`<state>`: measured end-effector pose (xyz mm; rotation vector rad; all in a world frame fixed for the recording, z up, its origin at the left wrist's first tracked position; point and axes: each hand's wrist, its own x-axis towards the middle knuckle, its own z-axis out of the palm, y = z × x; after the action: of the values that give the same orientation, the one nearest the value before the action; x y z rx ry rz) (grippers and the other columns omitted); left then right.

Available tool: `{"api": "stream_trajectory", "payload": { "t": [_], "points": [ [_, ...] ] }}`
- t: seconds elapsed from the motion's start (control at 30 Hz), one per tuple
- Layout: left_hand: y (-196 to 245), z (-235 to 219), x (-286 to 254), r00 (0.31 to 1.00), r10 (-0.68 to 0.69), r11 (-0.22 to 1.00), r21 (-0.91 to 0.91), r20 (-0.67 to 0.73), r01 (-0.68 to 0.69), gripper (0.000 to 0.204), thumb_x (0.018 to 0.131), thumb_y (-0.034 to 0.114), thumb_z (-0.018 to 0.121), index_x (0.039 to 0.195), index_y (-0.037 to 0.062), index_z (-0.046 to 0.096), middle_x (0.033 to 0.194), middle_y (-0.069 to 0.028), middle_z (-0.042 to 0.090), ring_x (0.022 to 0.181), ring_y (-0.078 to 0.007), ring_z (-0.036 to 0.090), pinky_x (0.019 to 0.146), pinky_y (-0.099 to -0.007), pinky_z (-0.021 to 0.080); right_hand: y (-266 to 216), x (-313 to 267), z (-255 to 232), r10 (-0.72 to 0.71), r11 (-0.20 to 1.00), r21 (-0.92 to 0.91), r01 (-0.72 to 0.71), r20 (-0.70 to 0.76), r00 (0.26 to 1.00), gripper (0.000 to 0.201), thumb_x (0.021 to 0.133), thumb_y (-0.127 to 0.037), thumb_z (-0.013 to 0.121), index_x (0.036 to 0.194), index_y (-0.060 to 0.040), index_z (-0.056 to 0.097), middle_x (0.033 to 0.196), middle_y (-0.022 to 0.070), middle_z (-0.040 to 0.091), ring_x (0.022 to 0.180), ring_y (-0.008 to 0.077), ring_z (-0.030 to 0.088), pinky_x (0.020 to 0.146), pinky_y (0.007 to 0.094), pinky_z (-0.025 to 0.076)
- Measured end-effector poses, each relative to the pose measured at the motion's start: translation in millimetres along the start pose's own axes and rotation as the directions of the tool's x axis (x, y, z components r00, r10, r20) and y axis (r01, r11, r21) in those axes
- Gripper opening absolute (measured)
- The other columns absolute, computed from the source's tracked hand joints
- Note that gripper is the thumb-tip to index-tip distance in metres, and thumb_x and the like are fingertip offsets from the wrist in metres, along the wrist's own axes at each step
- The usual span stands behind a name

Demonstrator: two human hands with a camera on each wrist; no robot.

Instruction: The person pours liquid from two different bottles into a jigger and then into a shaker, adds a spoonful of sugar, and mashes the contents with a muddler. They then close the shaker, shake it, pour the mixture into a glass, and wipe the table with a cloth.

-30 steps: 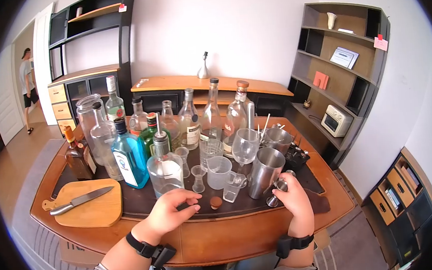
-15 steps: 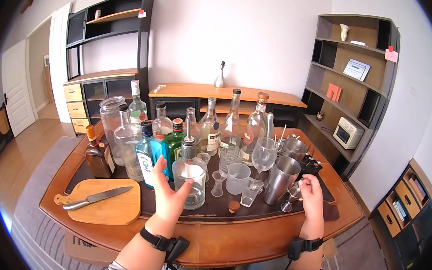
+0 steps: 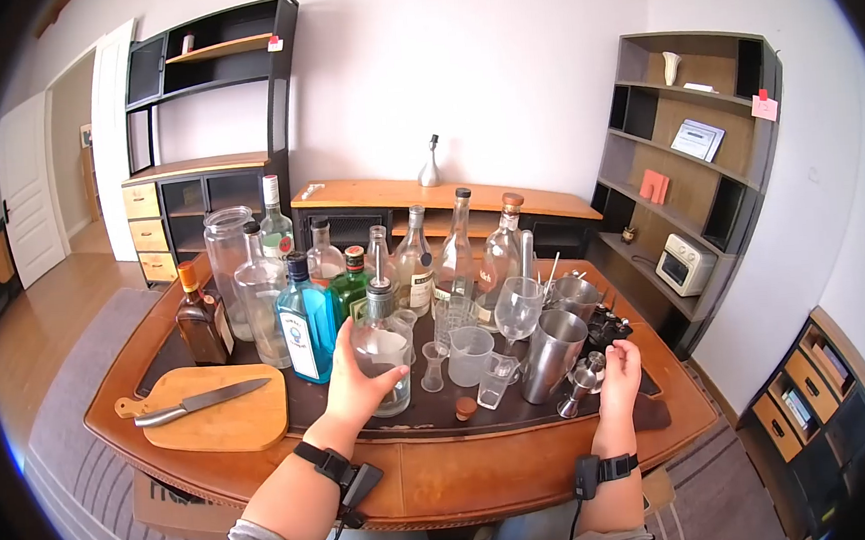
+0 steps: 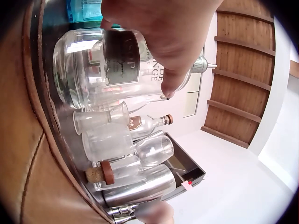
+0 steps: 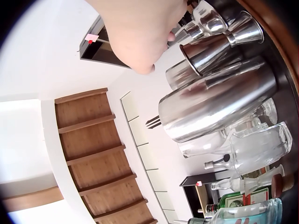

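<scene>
My left hand (image 3: 355, 381) is round the lower body of a clear glass bottle (image 4: 79, 70), thumb on one side and fingers on the other. This bottle stands upright with a metal pourer (image 3: 380, 274) in its neck. A steel jigger (image 5: 229, 42) stands on the table beside a metal shaker tin (image 3: 555, 357). Just right of the jigger is my right hand (image 3: 621, 377), raised with loosely bent fingers and holding nothing. Between the hands are a cork stopper (image 3: 465, 408), a small square glass (image 3: 496, 381), a plastic measuring cup (image 3: 472, 356) and an hourglass-shaped glass (image 3: 433, 367).
Left of the bottle, a knife (image 3: 206, 401) lies on a wooden cutting board (image 3: 253, 428). A blue bottle (image 3: 306, 324) stands close by my left fingers. Several more bottles crowd the back of the table (image 3: 427, 471). A stemmed glass (image 3: 521, 309) rises behind the shaker tin.
My right hand has let go of the jigger and drawn off to its right. The left hand went from hovering in front of the pourer bottle, through spread fingers, to gripping it.
</scene>
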<state>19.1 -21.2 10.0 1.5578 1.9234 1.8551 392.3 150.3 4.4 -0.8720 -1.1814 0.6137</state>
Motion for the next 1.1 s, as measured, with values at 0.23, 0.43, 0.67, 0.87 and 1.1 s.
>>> {"api": "stream_trajectory", "payload": {
  "t": [0.23, 0.43, 0.67, 0.87, 1.1],
  "points": [
    [-2, 0, 3, 0.997, -0.002, 0.995, -0.103, 0.074, 0.01, 0.108, 0.066, 0.025, 0.09, 0.148, 0.0025, 0.024, 0.139, -0.0218, 0.044, 0.129, -0.034, 0.046, 0.108, -0.0419, 0.04, 7, 4, -5, -0.108, 0.989, 0.083, 0.121, -0.152, 0.982, 0.017, 0.094, -0.001, 0.059, 0.111, -0.0033, 0.056, 0.1, 0.0018, 0.054, 0.092, 0.0102, 0.051, 0.085, 0.0243, 0.042],
    [14, -1, 0, 0.976, 0.057, 0.985, -0.174, 0.209, -0.02, 0.108, 0.067, 0.017, 0.09, 0.15, 0.0053, 0.021, 0.138, -0.0181, 0.046, 0.129, -0.029, 0.046, 0.11, -0.0391, 0.037, 4, -2, 4, -0.138, 0.982, 0.118, 0.148, -0.092, 0.986, 0.016, 0.095, -0.002, 0.058, 0.111, -0.0041, 0.056, 0.1, 0.0014, 0.053, 0.093, 0.0097, 0.05, 0.086, 0.0244, 0.042],
    [20, -1, -3, 0.948, 0.018, 0.952, -0.294, 0.318, 0.081, 0.109, 0.071, 0.01, 0.087, 0.152, 0.0057, 0.014, 0.139, -0.0193, 0.045, 0.129, -0.0282, 0.046, 0.109, -0.0406, 0.039, 12, 1, -3, -0.07, 0.989, 0.119, 0.083, -0.11, 0.991, 0.016, 0.095, -0.002, 0.059, 0.11, -0.0043, 0.056, 0.102, 0.0015, 0.053, 0.094, 0.0099, 0.05, 0.088, 0.0245, 0.042],
    [6, 6, -4, 0.947, 0.045, 0.945, -0.321, 0.317, 0.062, 0.11, 0.073, 0.006, 0.085, 0.153, 0.0061, 0.009, 0.14, -0.0199, 0.044, 0.13, -0.0289, 0.045, 0.109, -0.0419, 0.039, 16, 1, -6, -0.05, 0.991, 0.117, 0.062, -0.109, 0.993, 0.015, 0.095, -0.003, 0.059, 0.11, -0.0043, 0.057, 0.101, 0.001, 0.053, 0.094, 0.01, 0.05, 0.088, 0.0247, 0.041],
    [14, 2, -4, 0.946, 0.051, 0.944, -0.324, 0.321, 0.059, 0.111, 0.073, 0.006, 0.085, 0.154, 0.0061, 0.008, 0.142, -0.0201, 0.041, 0.132, -0.0282, 0.043, 0.11, -0.0426, 0.038, 18, 1, -6, -0.038, 0.993, 0.109, 0.048, -0.095, 0.995, 0.016, 0.095, -0.004, 0.06, 0.11, -0.0046, 0.057, 0.098, 0.0, 0.052, 0.091, 0.0097, 0.049, 0.086, 0.0237, 0.041]
  ]
}}
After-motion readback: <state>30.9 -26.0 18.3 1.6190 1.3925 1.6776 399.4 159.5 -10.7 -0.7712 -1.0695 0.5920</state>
